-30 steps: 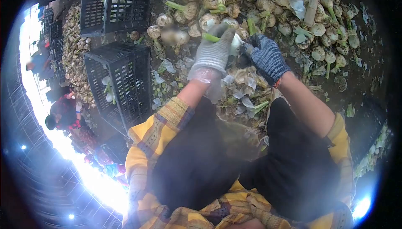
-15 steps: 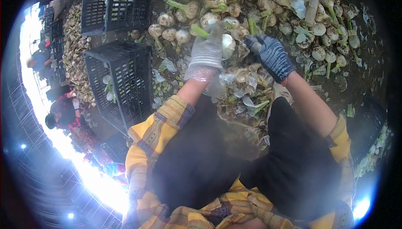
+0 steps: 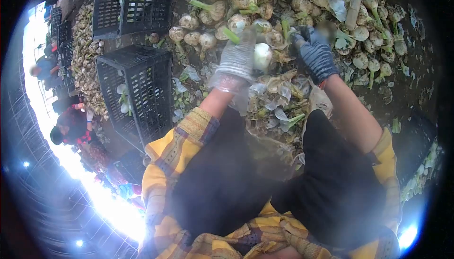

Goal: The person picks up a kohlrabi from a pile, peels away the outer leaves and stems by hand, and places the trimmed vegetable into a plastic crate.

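White glare (image 3: 71,164) runs down the far left, and against it are a person in blue (image 3: 45,67) and, lower, a person in a red-and-black top (image 3: 71,122) with dark hair or a cap (too small to tell which). Just right of them lies a long heap of pale bulbs (image 3: 87,65). Next come two black slatted crates, an upper crate (image 3: 135,3) and a lower crate (image 3: 146,93), both with bits of green and white showing inside.

Near the middle, the left hand (image 3: 235,60), in a whitish glove with clear plastic at the wrist, is closed on a clean white bulb (image 3: 262,56); the bulb sits at the hand's right edge, and a green stem (image 3: 231,35) pokes out on the other side. Papery peelings (image 3: 279,98) lie below the bulb, between the black-trousered knees (image 3: 213,164). To the right, well apart from the left hand, the right hand (image 3: 317,55) wears a blue-grey knit glove, its fingers bent (whether they grip anything, I cannot tell). Above and beyond it spreads a pile of soil-stained bulbs (image 3: 302,6), with a pale stick (image 3: 353,10) lying across some.
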Motion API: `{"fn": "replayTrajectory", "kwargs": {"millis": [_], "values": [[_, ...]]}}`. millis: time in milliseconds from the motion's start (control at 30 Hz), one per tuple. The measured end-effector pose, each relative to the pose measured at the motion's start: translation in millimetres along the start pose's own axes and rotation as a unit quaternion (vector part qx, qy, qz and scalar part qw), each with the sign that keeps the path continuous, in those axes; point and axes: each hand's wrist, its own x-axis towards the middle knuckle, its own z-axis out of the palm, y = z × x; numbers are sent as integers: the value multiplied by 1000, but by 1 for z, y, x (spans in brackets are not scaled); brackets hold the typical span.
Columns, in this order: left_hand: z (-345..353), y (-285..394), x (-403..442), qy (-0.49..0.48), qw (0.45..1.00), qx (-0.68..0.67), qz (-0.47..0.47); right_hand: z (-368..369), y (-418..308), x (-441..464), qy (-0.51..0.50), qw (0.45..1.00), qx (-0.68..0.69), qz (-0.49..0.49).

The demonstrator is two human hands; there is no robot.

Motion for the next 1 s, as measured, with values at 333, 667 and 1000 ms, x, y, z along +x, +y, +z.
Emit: {"fn": "replayTrajectory", "kwargs": {"millis": [333, 667, 1000], "values": [[-2, -24, 13, -32, 981, -42, 188, 5, -32, -23, -314, 822, 411, 238], [5, -7, 2, 17, 992, -121, 42, 10, -29, -34, -213, 818, 485, 225], [7, -15, 10, 56, 993, -44, 92, 5, -23, -21, -205, 954, 161, 148]]}}
